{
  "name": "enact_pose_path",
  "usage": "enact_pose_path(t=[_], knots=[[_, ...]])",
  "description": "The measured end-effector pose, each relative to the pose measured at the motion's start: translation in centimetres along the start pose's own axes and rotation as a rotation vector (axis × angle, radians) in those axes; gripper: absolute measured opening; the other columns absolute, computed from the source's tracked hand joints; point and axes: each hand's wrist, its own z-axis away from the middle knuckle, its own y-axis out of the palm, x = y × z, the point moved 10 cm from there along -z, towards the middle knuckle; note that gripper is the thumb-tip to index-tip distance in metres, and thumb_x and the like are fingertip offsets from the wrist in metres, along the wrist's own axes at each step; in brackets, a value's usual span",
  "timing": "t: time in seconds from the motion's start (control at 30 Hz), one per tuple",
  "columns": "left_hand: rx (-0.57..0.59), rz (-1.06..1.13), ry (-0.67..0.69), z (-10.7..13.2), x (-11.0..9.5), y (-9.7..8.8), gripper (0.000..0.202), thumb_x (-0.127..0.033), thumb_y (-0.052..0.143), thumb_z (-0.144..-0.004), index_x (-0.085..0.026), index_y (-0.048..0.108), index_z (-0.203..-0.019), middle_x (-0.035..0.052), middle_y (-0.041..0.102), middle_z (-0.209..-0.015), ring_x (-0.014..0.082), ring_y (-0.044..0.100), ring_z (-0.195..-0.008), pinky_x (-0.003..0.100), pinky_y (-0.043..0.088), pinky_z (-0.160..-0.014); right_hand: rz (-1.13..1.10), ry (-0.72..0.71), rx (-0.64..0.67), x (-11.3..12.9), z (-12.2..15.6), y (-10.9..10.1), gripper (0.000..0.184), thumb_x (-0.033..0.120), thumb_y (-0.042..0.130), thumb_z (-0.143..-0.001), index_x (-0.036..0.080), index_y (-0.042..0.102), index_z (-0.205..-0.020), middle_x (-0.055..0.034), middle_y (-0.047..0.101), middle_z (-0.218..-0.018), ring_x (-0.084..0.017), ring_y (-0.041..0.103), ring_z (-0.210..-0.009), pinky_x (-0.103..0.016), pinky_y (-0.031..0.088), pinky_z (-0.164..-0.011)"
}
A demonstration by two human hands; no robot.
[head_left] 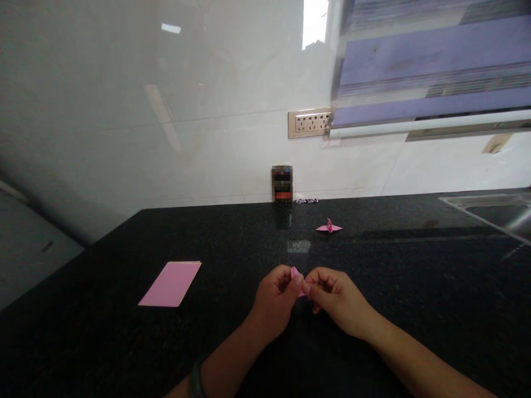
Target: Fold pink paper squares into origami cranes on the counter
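Observation:
A small folded piece of pink paper (295, 273) is pinched between my two hands, above the dark countertop. My left hand (276, 301) grips it with the thumb in front and the fingers behind. Fingertips of my right hand (338, 298) press on its right edge, thumb against forefinger. Much of the folded paper is hidden by my thumbs and fingers. Farther back, a finished pink paper crane (329, 226) stands with its wings spread. Off to the left lies a stack of pink paper sheets (171, 284) with a thin yellowish edge showing.
Against the tiled wall, a phone (282, 185) with a blurred screen leans upright, a beaded strap (306, 201) beside it. A sink (498, 213) is set into the black countertop (232, 237) at right. Wall sockets (309, 122) and a purple striped blind (431, 61) are above.

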Motion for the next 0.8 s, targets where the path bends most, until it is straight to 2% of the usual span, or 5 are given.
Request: enact_pose_path(t=[0.27,0.5,0.67,0.73,0.8], knots=[[0.041,0.152,-0.031,-0.1,-0.6,0.1,0.026,-0.034,0.050,-0.075,-0.015,0.052,-0.056,-0.0018,0.051,-0.054,0.0089,0.046,-0.052,0.022,0.036,-0.055,-0.036,0.007,0.123,0.3,0.3,1.4,0.020,0.034,0.053,-0.075,0.015,0.054,-0.070,0.0026,0.051,-0.061,-0.005,0.043,-0.044,-0.017,0.037,-0.042],[0.030,0.179,-0.025,-0.1,-0.5,0.1,0.017,-0.029,0.053,-0.074,-0.014,0.055,-0.067,-0.0013,0.053,-0.056,0.0090,0.048,-0.053,0.022,0.037,-0.055,0.032,0.008,0.126,0.2,0.4,1.3,0.013,0.026,0.052,-0.075,0.016,0.052,-0.067,0.0042,0.047,-0.056,-0.005,0.042,-0.043,-0.016,0.035,-0.040],[0.018,0.233,-0.076,-0.2,0.4,-0.4,0.021,-0.029,0.056,-0.072,-0.012,0.054,-0.059,0.0007,0.055,-0.053,0.0096,0.049,-0.050,0.024,0.039,-0.054,0.082,-0.010,0.132,0.0,0.6,1.4,0.014,0.025,0.049,-0.076,0.016,0.051,-0.066,0.0049,0.044,-0.053,-0.006,0.040,-0.043,-0.017,0.033,-0.041],[0.022,0.264,-0.098,-0.2,0.7,-0.3,0.019,-0.029,0.056,-0.071,-0.013,0.055,-0.064,0.0004,0.055,-0.055,0.0093,0.049,-0.051,0.024,0.039,-0.054,0.076,-0.011,0.120,0.0,0.6,1.3,0.014,0.024,0.050,-0.076,0.016,0.050,-0.065,0.0051,0.044,-0.053,-0.006,0.040,-0.043,-0.017,0.032,-0.040],[0.028,0.290,-0.132,-0.2,1.0,-0.2,0.019,-0.031,0.057,-0.071,-0.014,0.057,-0.078,0.0003,0.056,-0.064,0.0094,0.050,-0.055,0.023,0.039,-0.054,0.054,-0.016,0.078,0.1,0.4,0.8,0.016,0.026,0.050,-0.076,0.016,0.049,-0.064,0.0050,0.045,-0.053,-0.005,0.040,-0.042,-0.017,0.032,-0.040]])
